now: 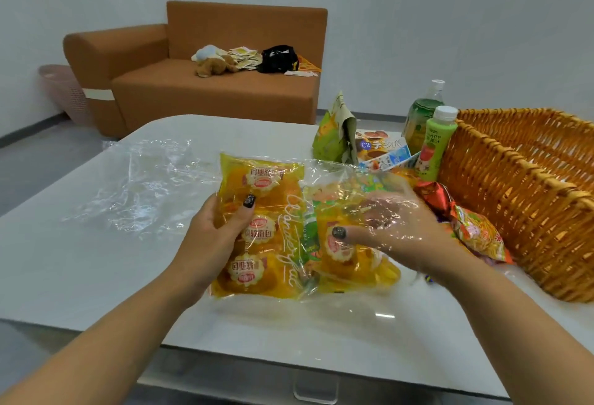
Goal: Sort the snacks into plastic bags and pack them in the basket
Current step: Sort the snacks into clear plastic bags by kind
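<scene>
Yellow bread packs [257, 228] inside clear bag [369, 192]; wicker basket [514, 199] right.

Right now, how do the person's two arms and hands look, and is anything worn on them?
Both forearms are bare, with no sleeves, watch or bracelet in view. The left hand and right hand have dark polished nails with small pale decorations. No rings are visible on the fingers.
</scene>
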`<state>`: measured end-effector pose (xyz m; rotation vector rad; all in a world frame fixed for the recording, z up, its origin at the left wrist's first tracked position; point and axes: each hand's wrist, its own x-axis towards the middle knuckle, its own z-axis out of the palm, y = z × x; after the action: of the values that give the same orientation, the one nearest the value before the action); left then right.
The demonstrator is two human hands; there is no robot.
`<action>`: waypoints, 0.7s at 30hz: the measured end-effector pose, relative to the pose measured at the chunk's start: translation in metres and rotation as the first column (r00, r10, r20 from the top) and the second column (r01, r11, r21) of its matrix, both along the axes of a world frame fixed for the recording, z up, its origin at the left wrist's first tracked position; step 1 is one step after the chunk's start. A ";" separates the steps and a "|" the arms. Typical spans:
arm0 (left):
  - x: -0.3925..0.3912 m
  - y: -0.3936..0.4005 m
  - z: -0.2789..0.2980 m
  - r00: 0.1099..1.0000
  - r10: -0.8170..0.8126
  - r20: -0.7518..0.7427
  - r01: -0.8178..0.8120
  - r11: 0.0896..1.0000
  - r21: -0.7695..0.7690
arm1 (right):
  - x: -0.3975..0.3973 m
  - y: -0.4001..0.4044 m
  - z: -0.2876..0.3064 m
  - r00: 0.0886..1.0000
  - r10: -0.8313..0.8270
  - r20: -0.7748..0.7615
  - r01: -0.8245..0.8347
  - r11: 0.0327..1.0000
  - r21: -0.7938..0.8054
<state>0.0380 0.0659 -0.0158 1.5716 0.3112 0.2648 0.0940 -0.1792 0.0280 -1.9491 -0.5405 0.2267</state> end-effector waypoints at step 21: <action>-0.002 -0.002 0.002 0.996 -0.085 -0.011 0.059 0.778 -0.625 | 0.003 0.020 0.029 0.994 -0.106 -0.027 0.109 0.981 0.163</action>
<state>0.0361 0.0639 -0.0138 0.9206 0.3260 0.0536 0.0969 -0.1594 0.0574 -1.8081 -0.4264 0.1273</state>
